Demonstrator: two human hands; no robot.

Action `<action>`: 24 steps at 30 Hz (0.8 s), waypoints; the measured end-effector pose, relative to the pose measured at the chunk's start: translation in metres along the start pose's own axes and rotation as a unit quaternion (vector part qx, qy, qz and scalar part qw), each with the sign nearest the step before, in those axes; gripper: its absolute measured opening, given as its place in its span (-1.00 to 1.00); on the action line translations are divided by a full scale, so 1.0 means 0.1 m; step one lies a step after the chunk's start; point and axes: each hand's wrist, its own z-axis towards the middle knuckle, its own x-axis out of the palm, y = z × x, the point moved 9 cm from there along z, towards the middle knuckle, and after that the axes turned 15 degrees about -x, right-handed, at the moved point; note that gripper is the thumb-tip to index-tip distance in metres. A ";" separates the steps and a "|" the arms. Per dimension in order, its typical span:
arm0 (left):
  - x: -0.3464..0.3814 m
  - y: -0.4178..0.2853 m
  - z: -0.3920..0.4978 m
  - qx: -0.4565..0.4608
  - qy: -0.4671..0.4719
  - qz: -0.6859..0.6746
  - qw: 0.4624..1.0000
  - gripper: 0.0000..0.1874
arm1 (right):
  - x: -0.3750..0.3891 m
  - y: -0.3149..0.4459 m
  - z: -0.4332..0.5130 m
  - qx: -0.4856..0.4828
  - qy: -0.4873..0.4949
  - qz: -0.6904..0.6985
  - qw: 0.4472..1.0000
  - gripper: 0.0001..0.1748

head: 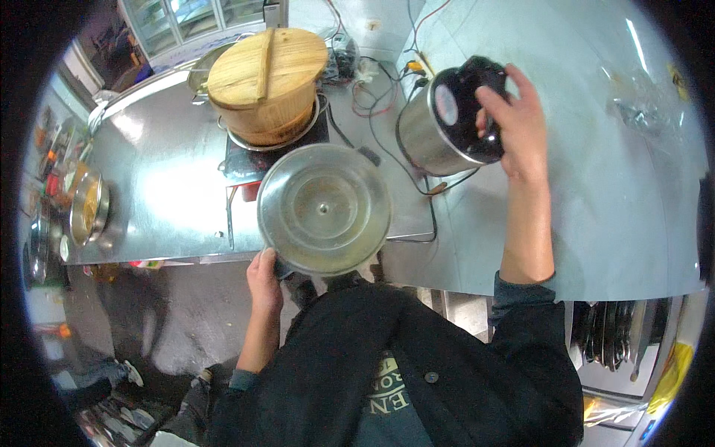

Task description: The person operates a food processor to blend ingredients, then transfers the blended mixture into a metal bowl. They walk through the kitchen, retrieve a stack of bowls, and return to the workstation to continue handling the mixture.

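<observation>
My left hand (pixel 265 282) grips the dark handle at the near left rim of a round see-through vessel or lid (pixel 324 240), with a small metal centre. It is held over the steel table's front edge. My right hand (pixel 516 125) has its fingers around the black top of a cylindrical stainless-steel kitchen appliance (pixel 427 128), which looks tilted; a light oval sticker marks the black part. A wooden steamer tub with a flat wooden lid (pixel 290 61) sits in a metal pot on a black hob (pixel 257 159), beyond the see-through piece. What the vessels contain is hidden or unclear.
A metal bowl (pixel 100 209) with yellowish contents stands at the left of the steel table (pixel 151 223). Cables (pixel 380 106) run around the appliance. Crumpled clear plastic (pixel 642 114) lies on the pale surface at right. Another person's legs (pixel 192 402) show at lower left.
</observation>
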 end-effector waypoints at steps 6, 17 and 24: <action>-0.28 -0.13 0.00 0.005 -0.014 0.022 1.000 -0.63 | 0.04 -0.79 -0.25 0.066 0.074 -0.032 0.995 -0.13; -0.47 -0.05 0.05 0.024 -0.047 0.038 0.998 -0.63 | 0.31 -2.07 -0.69 0.079 0.159 -0.155 0.972 -0.08; -0.59 0.05 0.10 0.023 -0.060 0.048 0.997 -0.63 | 0.27 -2.83 -0.70 0.148 0.096 -0.166 0.970 -0.09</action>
